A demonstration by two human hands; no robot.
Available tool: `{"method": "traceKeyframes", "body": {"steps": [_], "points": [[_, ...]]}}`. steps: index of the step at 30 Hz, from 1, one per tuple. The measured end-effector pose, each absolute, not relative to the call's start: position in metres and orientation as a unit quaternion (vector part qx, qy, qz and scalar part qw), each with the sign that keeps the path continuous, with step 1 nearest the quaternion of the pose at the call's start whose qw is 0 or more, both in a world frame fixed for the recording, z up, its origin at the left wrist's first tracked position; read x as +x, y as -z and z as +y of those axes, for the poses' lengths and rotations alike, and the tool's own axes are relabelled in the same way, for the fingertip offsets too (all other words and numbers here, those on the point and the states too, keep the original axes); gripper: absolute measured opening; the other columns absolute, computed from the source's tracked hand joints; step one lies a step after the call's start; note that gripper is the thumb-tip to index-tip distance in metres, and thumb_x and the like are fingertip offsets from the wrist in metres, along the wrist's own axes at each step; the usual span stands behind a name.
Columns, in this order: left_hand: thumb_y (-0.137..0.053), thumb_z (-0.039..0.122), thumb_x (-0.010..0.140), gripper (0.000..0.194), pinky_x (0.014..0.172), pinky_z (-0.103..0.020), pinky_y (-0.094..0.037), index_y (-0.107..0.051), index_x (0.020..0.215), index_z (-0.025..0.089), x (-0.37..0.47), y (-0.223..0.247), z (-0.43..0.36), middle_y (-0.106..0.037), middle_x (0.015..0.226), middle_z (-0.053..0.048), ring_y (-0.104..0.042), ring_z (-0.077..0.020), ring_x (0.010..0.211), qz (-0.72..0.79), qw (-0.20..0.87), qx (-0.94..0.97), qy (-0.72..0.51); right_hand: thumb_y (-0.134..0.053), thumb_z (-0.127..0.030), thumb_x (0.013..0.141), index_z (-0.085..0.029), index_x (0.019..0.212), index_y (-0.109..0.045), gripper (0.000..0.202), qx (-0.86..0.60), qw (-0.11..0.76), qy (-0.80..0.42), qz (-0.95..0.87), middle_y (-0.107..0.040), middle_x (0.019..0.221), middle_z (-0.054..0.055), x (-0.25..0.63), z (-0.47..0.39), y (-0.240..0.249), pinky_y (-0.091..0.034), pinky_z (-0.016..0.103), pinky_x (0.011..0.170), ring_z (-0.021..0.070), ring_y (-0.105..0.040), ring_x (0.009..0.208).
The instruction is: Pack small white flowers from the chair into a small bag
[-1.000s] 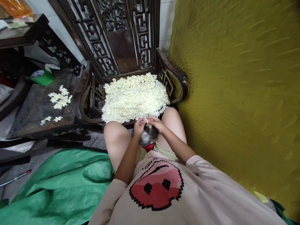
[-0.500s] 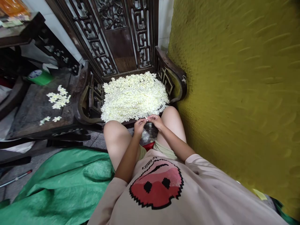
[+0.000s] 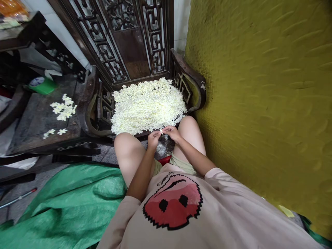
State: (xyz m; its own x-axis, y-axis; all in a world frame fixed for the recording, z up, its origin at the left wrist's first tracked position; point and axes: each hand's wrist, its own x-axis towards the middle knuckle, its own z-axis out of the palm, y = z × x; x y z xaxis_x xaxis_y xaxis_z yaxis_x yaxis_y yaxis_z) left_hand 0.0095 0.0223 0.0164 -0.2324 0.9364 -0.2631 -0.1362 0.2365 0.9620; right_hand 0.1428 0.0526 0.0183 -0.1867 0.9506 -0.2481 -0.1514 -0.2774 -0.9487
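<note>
Between my knees, my left hand (image 3: 154, 138) and my right hand (image 3: 172, 133) meet at the fingertips. One small white flower (image 3: 161, 131) is pinched between them, both hands closed on it. Only its pale petals show; the fingers hide the rest. Just beyond my hands, a thick heap of white flowers (image 3: 149, 107) covers the seat of a dark carved wooden chair (image 3: 136, 45).
To the left stands a dark wooden table (image 3: 33, 121) with a few loose white flowers (image 3: 63, 109) and a green roll of tape (image 3: 43, 85). A yellow textured panel (image 3: 259, 103) rises close on the right. A green tarp (image 3: 77, 200) lies at lower left.
The flower between my fingertips shows a little more of its petals than before. My hands have hardly moved; the view has shifted slightly.
</note>
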Motion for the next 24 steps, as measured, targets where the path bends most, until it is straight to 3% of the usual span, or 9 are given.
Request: {"method": "traceKeyframes", "body": {"steps": [3, 8, 10, 18, 24], "points": [[-0.073, 0.031, 0.061, 0.019, 0.068, -0.029, -0.045, -0.065, 0.068, 0.015, 0.0108, -0.0149, 0.023, -0.064, 0.069, -0.004, -0.058, -0.0148, 0.065, 0.606, 0.487, 0.359, -0.516, -0.079, -0.037, 0.049, -0.019, 0.067, -0.069, 0.027, -0.494, 0.424, -0.615, -0.445, -0.061, 0.06, -0.002, 0.1416, 0.0536, -0.0155, -0.044, 0.03, 0.069, 0.0141, -0.055, 0.064], [-0.072, 0.037, 0.063, 0.025, 0.064, -0.026, -0.045, -0.064, 0.07, 0.015, 0.014, -0.0149, 0.0245, -0.063, 0.066, -0.003, -0.056, -0.0133, 0.06, 0.602, 0.488, 0.374, -0.508, -0.077, -0.037, 0.054, -0.02, 0.065, -0.068, 0.023, -0.472, 0.464, -0.592, -0.46, -0.069, 0.084, 0.005, 0.1406, 0.0542, -0.0128, -0.045, 0.033, 0.082, 0.0181, -0.062, 0.082], [-0.072, 0.038, 0.063, 0.025, 0.065, -0.027, -0.046, -0.064, 0.07, 0.016, 0.0142, -0.0156, 0.0245, -0.063, 0.067, -0.003, -0.057, -0.014, 0.062, 0.603, 0.482, 0.379, -0.51, -0.077, -0.038, 0.054, -0.02, 0.066, -0.068, 0.023, -0.467, 0.459, -0.606, -0.452, -0.07, 0.084, 0.005, 0.1403, 0.0537, -0.0125, -0.046, 0.035, 0.084, 0.0191, -0.063, 0.082], [-0.068, 0.023, 0.066, 0.01, 0.069, -0.028, -0.044, -0.062, 0.063, 0.015, 0.0127, -0.0159, 0.0243, -0.06, 0.068, -0.004, -0.056, -0.0149, 0.065, 0.63, 0.451, 0.381, -0.505, -0.079, -0.035, 0.051, -0.018, 0.065, -0.068, 0.024, -0.498, 0.443, -0.594, -0.451, -0.07, 0.076, 0.005, 0.1387, 0.0517, -0.0129, -0.049, 0.034, 0.075, 0.0186, -0.063, 0.072], [-0.061, 0.013, 0.066, 0.011, 0.063, -0.025, -0.04, -0.058, 0.056, 0.015, 0.0135, -0.0187, 0.0236, -0.052, 0.062, 0.0, -0.05, -0.0115, 0.059, 0.645, 0.429, 0.389, -0.499, -0.079, -0.039, 0.05, -0.017, 0.064, -0.07, 0.028, -0.504, 0.428, -0.587, -0.467, -0.07, 0.071, 0.005, 0.1381, 0.0513, -0.0096, -0.049, 0.032, 0.071, 0.0186, -0.063, 0.069]]}}
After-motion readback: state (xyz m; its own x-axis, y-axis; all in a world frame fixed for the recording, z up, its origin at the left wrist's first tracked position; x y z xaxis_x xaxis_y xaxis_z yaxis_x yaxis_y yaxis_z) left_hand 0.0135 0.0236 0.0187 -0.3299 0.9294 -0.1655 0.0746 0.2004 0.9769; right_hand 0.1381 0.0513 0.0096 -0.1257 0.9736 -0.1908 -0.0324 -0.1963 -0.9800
